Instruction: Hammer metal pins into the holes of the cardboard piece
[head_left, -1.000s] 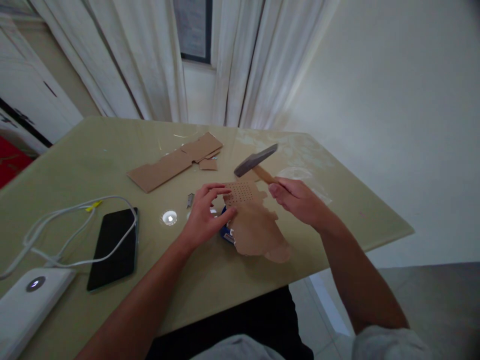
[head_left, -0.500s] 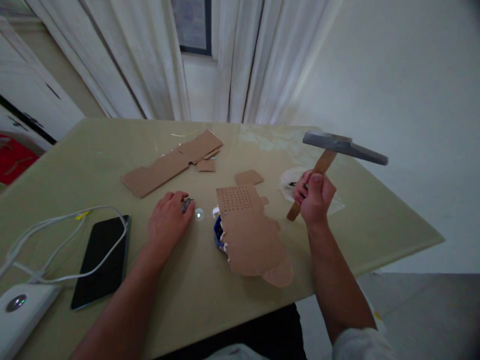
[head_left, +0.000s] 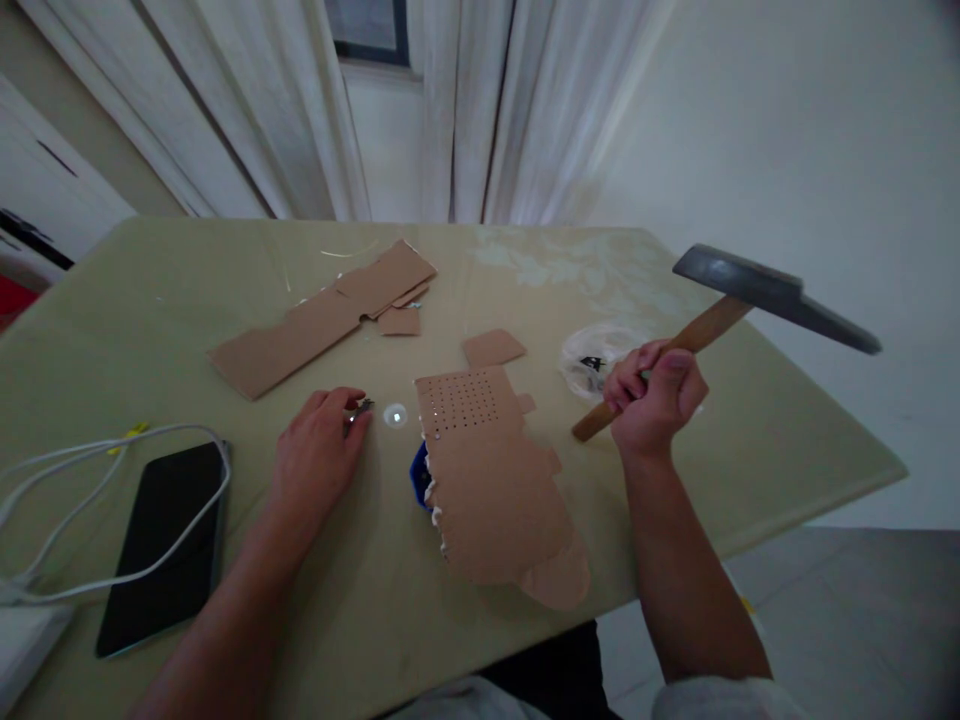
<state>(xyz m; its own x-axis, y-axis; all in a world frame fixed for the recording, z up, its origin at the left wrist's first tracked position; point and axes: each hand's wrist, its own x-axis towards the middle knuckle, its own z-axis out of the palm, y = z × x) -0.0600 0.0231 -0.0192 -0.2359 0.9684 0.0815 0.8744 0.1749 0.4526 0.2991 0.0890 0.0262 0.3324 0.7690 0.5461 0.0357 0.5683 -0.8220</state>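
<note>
Gripping the hammer (head_left: pixel 757 300) in my right hand (head_left: pixel 654 397), I am holding it raised off to the right of the table (head_left: pixel 150 300) — my fingers are wrapped tight around the lower part of the wooden handle, and the dark metal head is hanging out beyond the table's right edge, higher and farther right than half a second ago, and a long way from where it was a second ago, when it was hovering just over the perforated cardboard (head_left: pixel 491 470). My left hand (head_left: pixel 319 455) is resting palm down on the table to the left of that cardboard, fingers curled together around small metal pieces (head_left: pixel 358 410) that are poking out at my fingertips; a second ago this hand was lying on the cardboard's dotted corner, and since then it has been sitting over here. The perforated cardboard is lying flat between my two hands, its grid of holes at the far end, a blue object (head_left: pixel 418 475) peeking out under its left edge. A bright spot of reflected light (head_left: pixel 395 415) is glinting just right of my left fingertips. Farther back, a long cardboard strip (head_left: pixel 315 320) and a small cardboard scrap (head_left: pixel 493 347) are lying apart from it. A crumpled clear plastic bag (head_left: pixel 592 358) is sitting just left of my right hand. At the near left, a black phone (head_left: pixel 161 540) is lying under a looping white cable (head_left: pixel 90 470).
</note>
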